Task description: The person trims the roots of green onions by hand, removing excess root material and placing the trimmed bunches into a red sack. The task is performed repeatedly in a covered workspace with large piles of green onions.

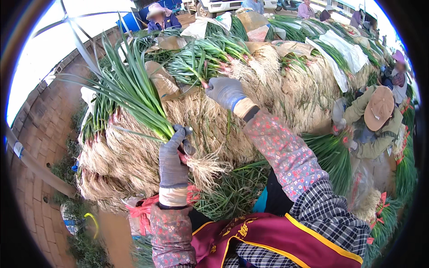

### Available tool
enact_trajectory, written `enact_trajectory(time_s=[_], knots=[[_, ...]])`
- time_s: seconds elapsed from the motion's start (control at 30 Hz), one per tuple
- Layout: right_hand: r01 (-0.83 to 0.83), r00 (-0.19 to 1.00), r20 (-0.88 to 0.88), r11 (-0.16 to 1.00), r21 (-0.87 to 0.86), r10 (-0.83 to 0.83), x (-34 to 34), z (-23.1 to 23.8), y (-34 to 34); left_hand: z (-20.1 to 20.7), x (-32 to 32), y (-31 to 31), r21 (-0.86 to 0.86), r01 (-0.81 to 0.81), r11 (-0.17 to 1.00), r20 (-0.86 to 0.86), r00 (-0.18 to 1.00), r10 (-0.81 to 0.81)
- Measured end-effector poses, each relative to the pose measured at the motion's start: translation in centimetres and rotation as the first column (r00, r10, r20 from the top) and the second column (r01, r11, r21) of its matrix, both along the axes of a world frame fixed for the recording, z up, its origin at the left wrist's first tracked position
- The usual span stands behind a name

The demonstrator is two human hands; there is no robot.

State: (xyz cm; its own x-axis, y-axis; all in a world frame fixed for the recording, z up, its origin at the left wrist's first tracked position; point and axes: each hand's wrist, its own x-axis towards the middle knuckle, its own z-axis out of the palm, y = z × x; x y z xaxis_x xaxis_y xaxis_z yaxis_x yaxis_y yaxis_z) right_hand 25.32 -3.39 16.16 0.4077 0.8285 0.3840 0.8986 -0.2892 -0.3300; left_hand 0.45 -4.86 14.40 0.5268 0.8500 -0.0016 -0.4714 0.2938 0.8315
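My left hand [175, 163], in a grey knit glove, is closed around a bunch of spring onions [145, 100]. Their long green leaves point up and to the left, and the pale stringy roots hang out beside the wrist. Over the front of the big pile of spring onions [308, 96], my right hand [225, 92] is closed at the reddish end of a green stalk, its fingertips turned away from view. The pile's whitish roots face me, with green tops behind them. Flowered sleeves cover both my forearms.
Brown sacking [161, 80] and white sheets [342, 49] lie over parts of the pile. Loose leaves [234, 190] are heaped below it. At right, a person in a brown cap [380, 107] handles another bunch. Tied bundles [382, 221] lie lower right; a metal pole [42, 167] crosses at left.
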Motion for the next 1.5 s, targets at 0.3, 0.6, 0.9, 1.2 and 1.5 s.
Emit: enact_trajectory(time_s=[0.3, 0.6, 0.9, 1.2, 1.5], knots=[[-0.429, 0.890, -0.176, 0.903, -0.018, 0.420, -6.2, -5.8, -9.4, -5.4, 5.0, 2.7, -0.099, 0.028, 0.995, -0.397, 0.916, -0.065], [-0.234, -0.157, -0.890, 0.860, 0.454, 0.428, -7.2, -12.6, -3.2, -8.0, 2.1, -0.4, -0.124, 0.217, 0.968, -0.229, 0.943, -0.241], [0.440, -0.231, -0.759, 0.761, 0.476, 0.609, -3.8, -15.9, -2.4, -8.2, 2.0, -2.9, -0.080, 0.150, 0.985, -0.289, 0.943, -0.167], [-0.251, 0.820, -0.524, 0.968, 0.031, 0.230, -5.9, -15.3, -8.4, -11.6, 2.8, -1.2, -0.051, -0.048, 0.998, -0.620, 0.785, 0.006], [-0.098, 0.989, -0.109, 0.995, -0.003, 0.097, -7.4, -11.6, -8.8, -10.9, 4.3, -2.1, -0.063, -0.048, 0.997, -0.671, 0.741, -0.007]])
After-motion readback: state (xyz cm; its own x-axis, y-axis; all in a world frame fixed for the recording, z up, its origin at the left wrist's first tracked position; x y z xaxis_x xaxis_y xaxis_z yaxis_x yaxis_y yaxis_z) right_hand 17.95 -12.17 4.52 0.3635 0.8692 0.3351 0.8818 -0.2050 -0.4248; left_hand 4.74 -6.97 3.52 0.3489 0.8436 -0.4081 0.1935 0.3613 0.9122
